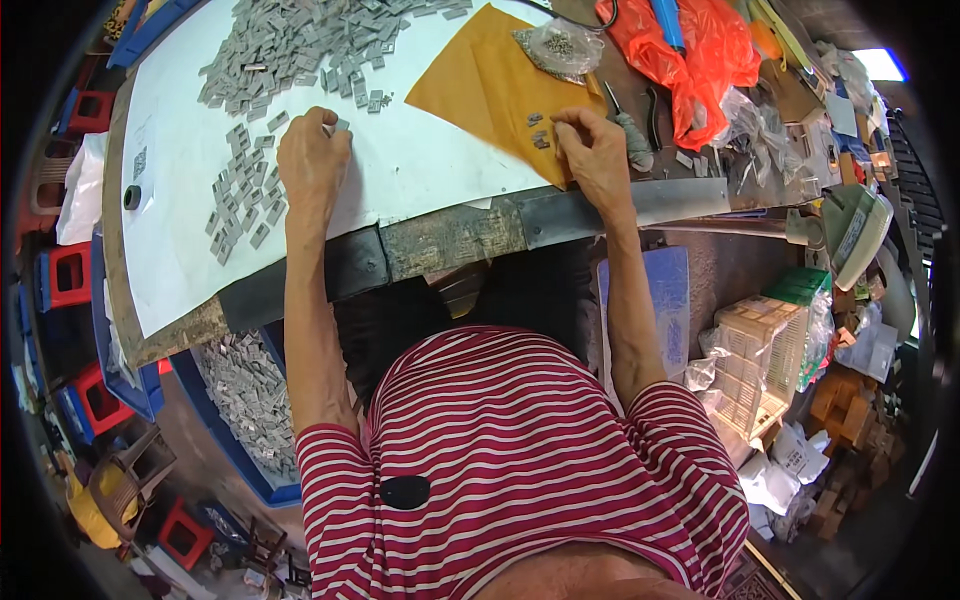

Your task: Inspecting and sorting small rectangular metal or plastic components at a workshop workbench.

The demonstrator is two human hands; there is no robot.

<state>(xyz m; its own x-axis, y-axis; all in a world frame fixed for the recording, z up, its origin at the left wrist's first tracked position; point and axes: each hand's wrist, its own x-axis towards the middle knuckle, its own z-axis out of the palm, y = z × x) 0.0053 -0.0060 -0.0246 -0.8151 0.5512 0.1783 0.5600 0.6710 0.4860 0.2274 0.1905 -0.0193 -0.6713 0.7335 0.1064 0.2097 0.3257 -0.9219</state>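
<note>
My left hand [314, 160] is over the white sheet, its fingers curled around a small grey rectangular piece [342, 126] that shows only in part. Beside it lie spaced-out grey pieces [245, 185], and beyond them spreads a large heap of similar grey pieces [290, 50]. My right hand [596, 155] is at the edge of the brown paper [480, 75], thumb and forefinger pinched together; whatever is between them is too small to make out. Next to those fingertips, several small dark metal parts [538, 130] rest on the paper.
A clear bag of tiny metal parts [560, 48] sits on the brown paper. To its right are pliers [653, 118], a tool with a wrapped handle [634, 140] and red plastic bags [690, 60]. A blue bin of grey pieces [245, 400] stands below the table's left side.
</note>
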